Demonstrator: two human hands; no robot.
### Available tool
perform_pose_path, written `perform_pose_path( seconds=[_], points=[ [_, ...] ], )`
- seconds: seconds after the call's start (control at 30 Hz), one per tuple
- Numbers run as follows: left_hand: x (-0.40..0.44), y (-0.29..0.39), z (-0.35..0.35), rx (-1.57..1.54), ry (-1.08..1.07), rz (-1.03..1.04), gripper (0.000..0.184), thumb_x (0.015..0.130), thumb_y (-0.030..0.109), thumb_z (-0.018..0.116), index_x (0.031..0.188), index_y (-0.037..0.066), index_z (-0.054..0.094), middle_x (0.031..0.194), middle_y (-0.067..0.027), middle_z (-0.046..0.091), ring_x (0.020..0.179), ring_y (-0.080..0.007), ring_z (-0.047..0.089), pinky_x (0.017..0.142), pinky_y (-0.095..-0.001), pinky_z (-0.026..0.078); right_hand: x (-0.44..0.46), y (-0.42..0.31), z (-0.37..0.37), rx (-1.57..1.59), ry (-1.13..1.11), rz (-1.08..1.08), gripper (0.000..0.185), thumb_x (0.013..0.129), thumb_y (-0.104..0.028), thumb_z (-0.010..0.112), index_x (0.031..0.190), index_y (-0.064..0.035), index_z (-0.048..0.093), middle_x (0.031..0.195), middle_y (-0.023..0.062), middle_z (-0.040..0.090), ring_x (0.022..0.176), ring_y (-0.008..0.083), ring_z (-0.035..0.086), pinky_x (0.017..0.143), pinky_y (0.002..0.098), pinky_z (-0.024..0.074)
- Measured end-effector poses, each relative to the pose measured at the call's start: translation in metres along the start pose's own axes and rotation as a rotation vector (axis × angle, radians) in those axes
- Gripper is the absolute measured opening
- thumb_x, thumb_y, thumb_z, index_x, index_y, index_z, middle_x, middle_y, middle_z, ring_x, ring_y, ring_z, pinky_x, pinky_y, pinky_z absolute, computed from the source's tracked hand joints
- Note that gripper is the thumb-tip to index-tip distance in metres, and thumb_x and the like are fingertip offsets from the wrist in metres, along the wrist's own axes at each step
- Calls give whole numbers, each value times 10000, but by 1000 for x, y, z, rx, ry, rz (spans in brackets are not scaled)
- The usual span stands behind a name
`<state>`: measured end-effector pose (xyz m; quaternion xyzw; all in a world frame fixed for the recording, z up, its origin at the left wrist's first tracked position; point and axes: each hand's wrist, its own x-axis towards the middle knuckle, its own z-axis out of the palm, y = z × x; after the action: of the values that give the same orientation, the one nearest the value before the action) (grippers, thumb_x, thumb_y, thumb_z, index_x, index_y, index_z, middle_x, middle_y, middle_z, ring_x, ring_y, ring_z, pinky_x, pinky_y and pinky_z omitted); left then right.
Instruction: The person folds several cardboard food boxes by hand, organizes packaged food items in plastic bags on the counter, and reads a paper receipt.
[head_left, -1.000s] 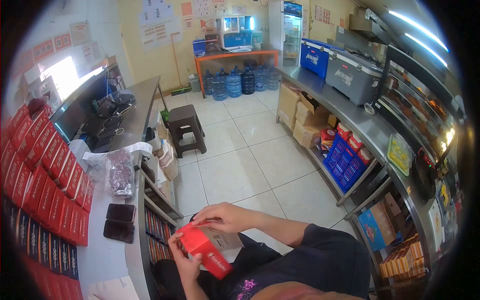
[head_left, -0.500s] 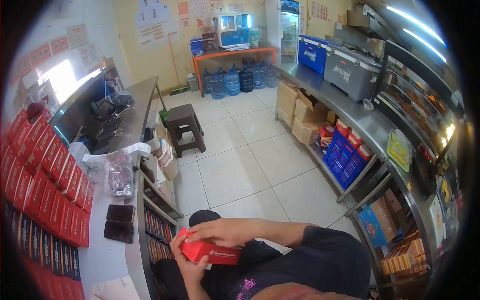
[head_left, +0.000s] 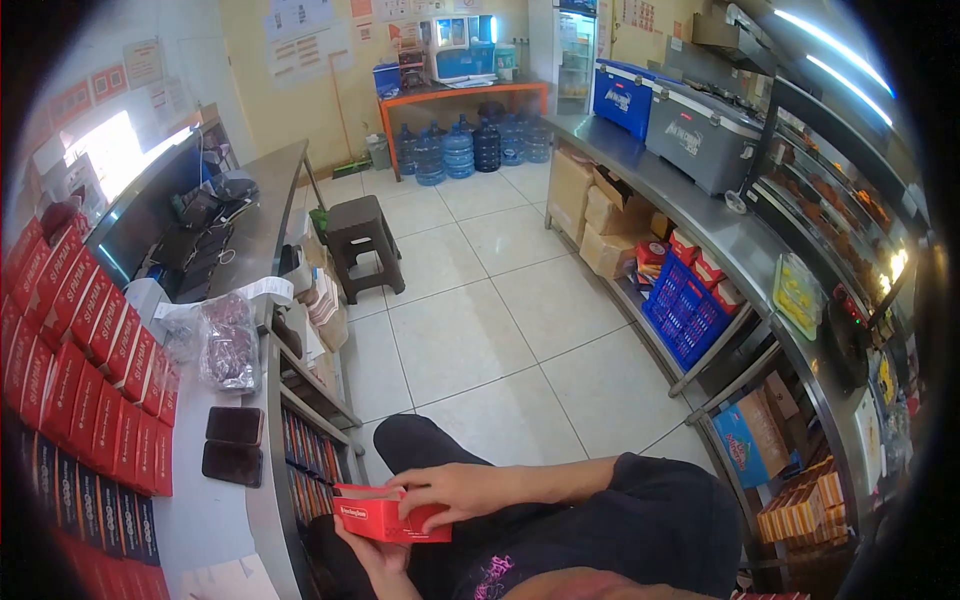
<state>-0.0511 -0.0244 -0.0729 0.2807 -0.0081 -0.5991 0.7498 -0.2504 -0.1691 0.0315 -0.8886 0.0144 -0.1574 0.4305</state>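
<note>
A small red cardboard box [head_left: 375, 518] with white lettering is held low in front of my body, above my lap. My left hand [head_left: 382, 558] grips it from below, and its fingers are mostly hidden by the box. From the right, my right hand [head_left: 450, 492] reaches over the top edge, its fingers bent against the box's right part. The upper side of the box appears open, with a flap edge along the back. Whether anything lies inside cannot be seen.
Stacked red boxes [head_left: 95, 400] stand at left on the counter [head_left: 215, 520], near two dark phones [head_left: 233, 443] and a plastic-wrapped bundle [head_left: 228, 345]. A stool [head_left: 362, 240] stands on the tiled floor. The right counter bears coolers [head_left: 700, 140]; a blue crate [head_left: 686, 312] sits below.
The box has turned so its lettered long side faces me more, and it sits slightly lower and further left. My right hand has moved from its top toward its right end.
</note>
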Motion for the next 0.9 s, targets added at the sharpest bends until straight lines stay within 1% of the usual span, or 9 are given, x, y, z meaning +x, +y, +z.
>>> perform_pose_path(
  seconds=[0.17, 0.23, 0.37, 0.43, 0.5, 0.53, 0.67, 0.77, 0.9],
  points=[
    [-3, 0, 25, -73, 47, 11, 816, 928, 760, 471, 1490, 169, 472, 1434, -131, 559, 1252, -340, 605, 1004, -563, 549, 6, 9, -8, 354, 267, 328, 311, 905, -224, 768, 1150, -123, 605, 1519, 176, 444, 1281, 370, 568, 1012, 426, 517],
    [11, 0, 2, -66, 7, 24, 844, 931, 764, 457, 1514, 154, 441, 1464, -146, 538, 1291, -355, 577, 1030, -558, 528, 8, 3, -10, 66, 191, 17, 344, 886, -250, 784, 1140, -103, 603, 1510, 153, 468, 1186, 374, 627, 981, 438, 527],
    [23, -6, -18, -54, -225, -43, 876, 961, 767, 396, 1545, 115, 404, 1522, -168, 498, 1333, -363, 550, 1078, -523, 491, 10, 4, 0, -49, 107, -243, 447, 902, -280, 785, 1305, -134, 658, 1490, 168, 491, 1250, 349, 593, 983, 410, 528],
    [16, -12, -22, -55, -244, -78, 871, 968, 756, 399, 1551, 109, 394, 1533, -166, 485, 1352, -355, 530, 1098, -515, 466, 10, 6, 5, 170, -9, -41, 619, 906, -298, 775, 1471, -191, 546, 1466, 163, 513, 1243, 343, 594, 1042, 401, 488],
    [9, -27, -21, -56, -168, -123, 867, 974, 744, 401, 1558, 103, 385, 1545, -165, 472, 1371, -347, 510, 1118, -506, 441, 11, 20, 21, 500, 233, 199, 703, 943, -262, 747, 1552, -130, 422, 1455, 168, 523, 1264, 266, 580, 1031, 376, 500],
    [2, -38, -22, -61, -128, -153, 865, 977, 738, 402, 1561, 101, 380, 1550, -164, 465, 1380, -343, 499, 1128, -502, 428, 11, 37, 34, 91, 374, 169, 788, 943, -238, 746, 1593, -107, 320, 1430, 152, 542, 1246, 206, 578, 1042, 350, 494],
    [-15, -63, -21, -101, -39, -210, 857, 990, 715, 407, 1573, 89, 360, 1573, -161, 439, 1418, -327, 459, 1168, -485, 377, 7, 68, 56, 738, 116, 474, 587, 985, -256, 702, 1487, -65, 467, 1335, 104, 613, 1226, 186, 588, 1060, 346, 484],
    [-7, -45, -21, -149, 11, -149, 851, 1000, 697, 411, 1582, 81, 346, 1591, -159, 419, 1447, -315, 428, 1198, -472, 339, -7, 87, 61, 888, 223, 392, 346, 1056, -282, 609, 1320, -59, 593, 1225, 47, 658, 1144, 116, 594, 1019, 327, 497],
    [-28, -12, -22, -145, 20, 63, 844, 1013, 674, 415, 1595, 69, 326, 1614, -156, 393, 1485, -299, 387, 1238, -455, 288, -18, 51, 35, 746, 321, 586, 420, 1129, -361, 403, 1361, -41, 544, 1261, 85, 628, 1179, 150, 584, 1050, 325, 468]
  ],
)
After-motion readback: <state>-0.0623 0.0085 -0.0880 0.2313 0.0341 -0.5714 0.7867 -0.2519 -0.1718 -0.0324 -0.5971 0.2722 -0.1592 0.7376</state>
